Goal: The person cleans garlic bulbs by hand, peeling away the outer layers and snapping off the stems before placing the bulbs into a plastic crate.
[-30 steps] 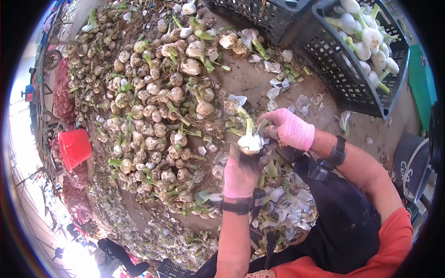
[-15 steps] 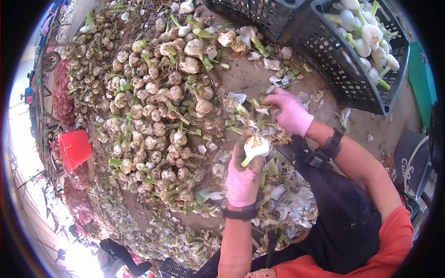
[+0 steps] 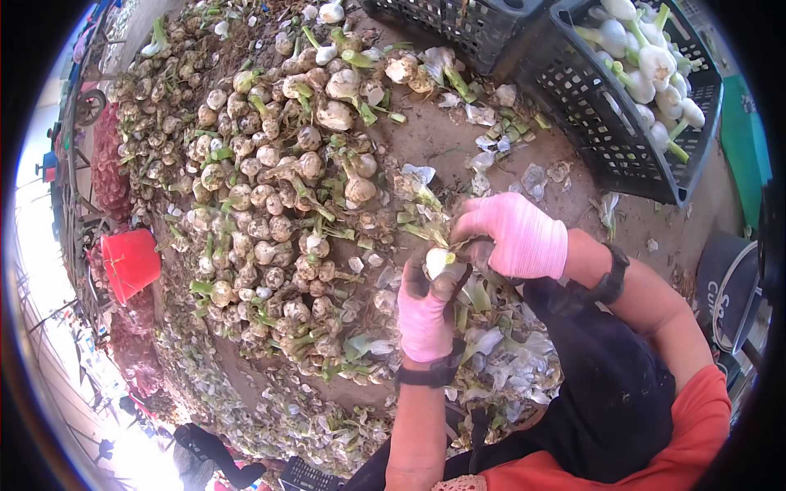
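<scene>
My left hand (image 3: 427,315), in a pink glove with dirty fingertips, is closed around a white garlic bulb (image 3: 439,261). Its stem end faces up toward the camera. Just above and to the right, my right hand (image 3: 514,235), also gloved in pink, has its fingers curled beside the bulb, pinching thin husk strands. Loose peels and cut green stems (image 3: 426,193) lie on the ground next to both hands. Left of them spreads a large heap of unpeeled, soil-marked garlic bulbs (image 3: 264,204).
At the upper right a black crate (image 3: 610,135) holds cleaned white garlic, beside another black crate (image 3: 458,24). Peeled skins (image 3: 508,360) lie below my hands. A red bucket (image 3: 131,263) is at the left, a dark bucket (image 3: 729,295) at the right.
My right hand has moved down and left from the peels to the bulb. The bulb has turned in my left hand, so its stem, earlier pointing down, now faces up.
</scene>
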`<action>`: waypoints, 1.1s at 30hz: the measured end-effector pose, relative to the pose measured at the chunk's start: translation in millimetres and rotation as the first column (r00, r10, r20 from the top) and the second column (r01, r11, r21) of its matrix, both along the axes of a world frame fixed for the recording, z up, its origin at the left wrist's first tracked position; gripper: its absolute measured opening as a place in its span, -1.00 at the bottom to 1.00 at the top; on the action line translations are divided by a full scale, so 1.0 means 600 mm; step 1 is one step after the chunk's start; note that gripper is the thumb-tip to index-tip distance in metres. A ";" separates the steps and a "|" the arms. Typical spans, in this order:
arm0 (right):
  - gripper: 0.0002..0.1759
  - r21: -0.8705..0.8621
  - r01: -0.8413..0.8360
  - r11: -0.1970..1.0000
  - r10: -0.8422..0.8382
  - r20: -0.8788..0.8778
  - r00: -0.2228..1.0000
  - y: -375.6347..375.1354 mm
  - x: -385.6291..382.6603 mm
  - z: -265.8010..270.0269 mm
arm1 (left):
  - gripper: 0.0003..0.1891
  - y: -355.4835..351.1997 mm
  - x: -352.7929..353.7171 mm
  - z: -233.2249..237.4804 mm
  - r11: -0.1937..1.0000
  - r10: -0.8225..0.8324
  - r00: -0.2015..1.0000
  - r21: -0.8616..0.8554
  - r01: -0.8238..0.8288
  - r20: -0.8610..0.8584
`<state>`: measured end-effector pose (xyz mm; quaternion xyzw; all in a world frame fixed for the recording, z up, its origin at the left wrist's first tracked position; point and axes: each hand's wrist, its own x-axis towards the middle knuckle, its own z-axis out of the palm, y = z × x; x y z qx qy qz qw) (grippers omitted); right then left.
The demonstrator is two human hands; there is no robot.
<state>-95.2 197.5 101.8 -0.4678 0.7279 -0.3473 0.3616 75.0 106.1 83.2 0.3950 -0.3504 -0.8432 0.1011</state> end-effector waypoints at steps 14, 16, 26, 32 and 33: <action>-0.64 -0.023 0.067 0.997 -0.071 -0.234 0.970 -0.009 0.002 -0.037 | -0.33 -0.019 0.005 0.000 0.853 0.103 0.989 0.522 -0.032 -0.108; -0.64 0.141 0.066 0.988 -0.028 -0.259 0.965 -0.010 -0.005 -0.074 | -0.27 -0.025 0.018 -0.015 0.734 0.060 0.940 0.653 0.186 -0.335; -0.60 0.182 0.194 0.964 -0.122 -0.347 0.930 0.026 -0.018 -0.052 | -0.20 -0.021 0.000 0.003 0.979 -0.034 0.990 0.194 0.061 -0.140; -0.38 -0.082 -0.060 0.995 0.073 0.160 0.984 0.010 -0.005 -0.022 | -0.16 -0.017 -0.010 0.003 0.997 -0.049 0.997 -0.051 0.052 0.061; -0.37 -0.043 -0.120 0.992 0.126 0.227 0.966 0.010 -0.004 -0.021 | -0.15 -0.017 -0.014 0.005 0.987 -0.081 0.991 -0.131 0.095 0.104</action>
